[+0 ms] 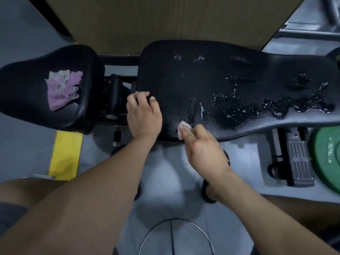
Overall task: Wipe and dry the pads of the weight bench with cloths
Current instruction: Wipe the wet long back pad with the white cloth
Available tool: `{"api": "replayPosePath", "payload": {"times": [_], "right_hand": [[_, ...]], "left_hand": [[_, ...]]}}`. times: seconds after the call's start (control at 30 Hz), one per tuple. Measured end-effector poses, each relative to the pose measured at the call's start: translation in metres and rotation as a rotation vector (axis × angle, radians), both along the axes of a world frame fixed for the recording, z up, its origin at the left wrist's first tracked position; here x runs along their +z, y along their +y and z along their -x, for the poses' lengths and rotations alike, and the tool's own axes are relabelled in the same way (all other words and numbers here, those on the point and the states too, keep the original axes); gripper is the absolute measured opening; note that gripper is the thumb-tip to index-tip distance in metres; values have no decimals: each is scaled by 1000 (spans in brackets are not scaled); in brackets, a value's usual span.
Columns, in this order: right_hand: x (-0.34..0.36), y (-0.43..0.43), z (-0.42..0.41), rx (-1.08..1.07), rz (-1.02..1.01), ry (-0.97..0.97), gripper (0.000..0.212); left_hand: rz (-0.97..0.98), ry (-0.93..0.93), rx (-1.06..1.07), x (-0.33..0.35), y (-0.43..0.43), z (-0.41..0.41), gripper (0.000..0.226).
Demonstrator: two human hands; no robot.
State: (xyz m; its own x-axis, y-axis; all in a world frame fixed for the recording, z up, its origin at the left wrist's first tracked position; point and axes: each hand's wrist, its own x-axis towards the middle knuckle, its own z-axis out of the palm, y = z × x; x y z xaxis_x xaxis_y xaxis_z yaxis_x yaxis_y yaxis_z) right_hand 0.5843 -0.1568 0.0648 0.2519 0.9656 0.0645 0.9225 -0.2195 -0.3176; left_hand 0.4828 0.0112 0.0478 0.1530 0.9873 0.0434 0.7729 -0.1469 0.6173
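Note:
The long black back pad [211, 76] of the weight bench runs across the middle, with foamy wet patches over its right half. My right hand [204, 150] grips a small pale pink cloth [183, 127] and presses it on the pad's near edge. My left hand [142, 113] lies on the pad's left end, fingers curled over its corner. The black seat pad [27, 100] sits to the left, and a crumpled purple and grey cloth [63, 88] lies on it.
A green weight plate [325, 159] lies on the floor at the right, beside a black ribbed foot pedal [299, 162]. A wooden panel [165, 21] stands behind the bench. A yellow floor stripe [64, 155] runs under the seat pad. A round metal ring [174, 238] is below me.

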Motion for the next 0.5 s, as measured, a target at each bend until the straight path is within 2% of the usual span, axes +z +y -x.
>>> {"api": "replayPosePath", "payload": {"times": [0.13, 0.23, 0.3, 0.33, 0.43, 0.5], "right_hand": [[-1, 8, -3, -226, -46, -14, 49], [2, 14, 22, -35, -11, -3, 54], [3, 17, 4, 92, 10, -39, 55], [3, 18, -11, 83, 20, -61, 52], [3, 28, -40, -121, -46, -58, 42], [2, 30, -25, -95, -62, -41, 44]], "left_hand": [[-30, 20, 11, 0, 0, 0, 35], [-64, 39, 10, -2, -1, 0, 33], [-83, 39, 14, -5, -1, 0, 32], [-87, 39, 16, -7, -1, 0, 31], [-103, 33, 23, -11, -1, 0, 30], [-114, 31, 27, -12, -1, 1, 30]]}}
